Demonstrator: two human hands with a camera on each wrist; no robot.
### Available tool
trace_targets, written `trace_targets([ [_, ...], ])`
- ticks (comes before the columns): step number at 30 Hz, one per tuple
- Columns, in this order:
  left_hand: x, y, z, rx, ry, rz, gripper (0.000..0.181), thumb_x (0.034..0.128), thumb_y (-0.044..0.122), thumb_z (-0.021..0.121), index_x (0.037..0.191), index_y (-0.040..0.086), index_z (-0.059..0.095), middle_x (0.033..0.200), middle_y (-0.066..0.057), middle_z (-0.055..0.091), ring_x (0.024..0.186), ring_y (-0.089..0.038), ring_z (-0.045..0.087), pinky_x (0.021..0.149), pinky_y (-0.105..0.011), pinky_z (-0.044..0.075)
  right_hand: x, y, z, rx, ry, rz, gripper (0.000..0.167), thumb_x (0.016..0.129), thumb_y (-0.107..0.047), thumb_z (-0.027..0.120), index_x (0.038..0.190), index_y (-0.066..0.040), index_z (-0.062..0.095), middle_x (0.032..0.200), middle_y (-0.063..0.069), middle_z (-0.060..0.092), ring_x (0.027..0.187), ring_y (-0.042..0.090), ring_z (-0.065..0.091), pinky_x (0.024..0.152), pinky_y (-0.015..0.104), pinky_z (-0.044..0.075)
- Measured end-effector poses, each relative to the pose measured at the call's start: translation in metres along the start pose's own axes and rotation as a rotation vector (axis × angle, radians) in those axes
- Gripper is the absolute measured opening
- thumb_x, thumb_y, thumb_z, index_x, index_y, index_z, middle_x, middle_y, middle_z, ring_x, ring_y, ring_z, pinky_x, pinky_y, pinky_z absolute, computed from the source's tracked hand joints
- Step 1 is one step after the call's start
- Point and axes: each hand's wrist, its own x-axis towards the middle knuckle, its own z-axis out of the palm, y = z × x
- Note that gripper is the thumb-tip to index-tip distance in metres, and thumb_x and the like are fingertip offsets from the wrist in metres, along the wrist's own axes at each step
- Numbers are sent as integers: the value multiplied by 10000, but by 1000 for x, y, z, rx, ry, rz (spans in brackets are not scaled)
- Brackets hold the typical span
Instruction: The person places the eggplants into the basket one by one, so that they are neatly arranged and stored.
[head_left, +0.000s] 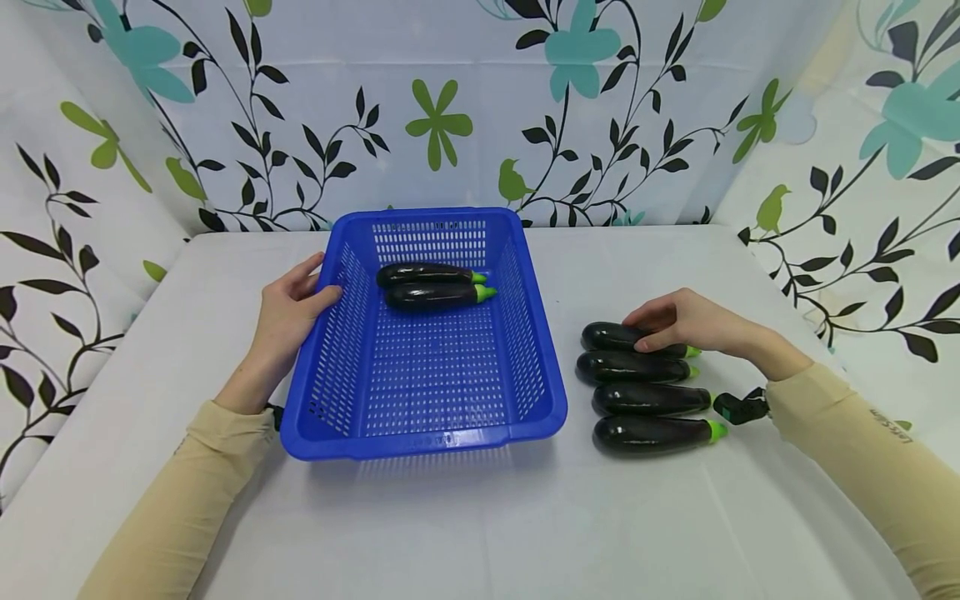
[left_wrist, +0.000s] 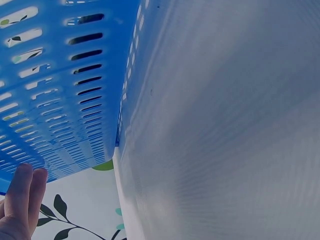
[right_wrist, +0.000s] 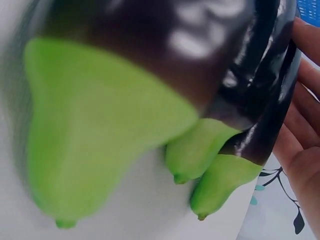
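My left hand (head_left: pixel 288 312) grips the left rim of a blue plastic basket (head_left: pixel 450 440), thumb over the edge. In the left wrist view, two fingers (left_wrist: pixel 19 197) lie against the slotted outer wall. Two dark eggplants (head_left: pixel 433 297) with green stem ends lie inside, near the far wall. Right of the basket, several eggplants (head_left: pixel 651 398) are lined up on the table. My right hand (head_left: pixel 693 321) holds the farthest one (head_left: pixel 602 335) between thumb and fingers; part of it is hidden. In the right wrist view, a green stem end (right_wrist: pixel 100 125) looms close, beside my fingers (right_wrist: pixel 300 117).
A white cloth covers the table (head_left: pixel 465 525). Patterned curtains (head_left: pixel 442 183) with leaves and flowers stand behind it and along both sides. A black strap piece (head_left: pixel 741 407) hangs at the right wrist, by the eggplants' stem ends.
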Motion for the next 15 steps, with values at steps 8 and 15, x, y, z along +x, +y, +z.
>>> trace_targets([
  [8,0,0,0,-6,-1,-2,660,1004,255,565,1585,124,281,1477,-220,502,978,18,593,768,-104,534,-1,3,1,2,-5,-6,469,869,-276,779,1286,-93,667,1264,96,688,1205,273,632,922,178,481],
  [15,0,0,0,-4,0,-3,657,1005,254,563,1584,116,283,1474,-223,503,981,25,585,770,-96,529,-1,5,1,-10,-3,-24,456,887,-265,761,1299,-96,662,1267,87,683,1155,242,644,915,199,494],
])
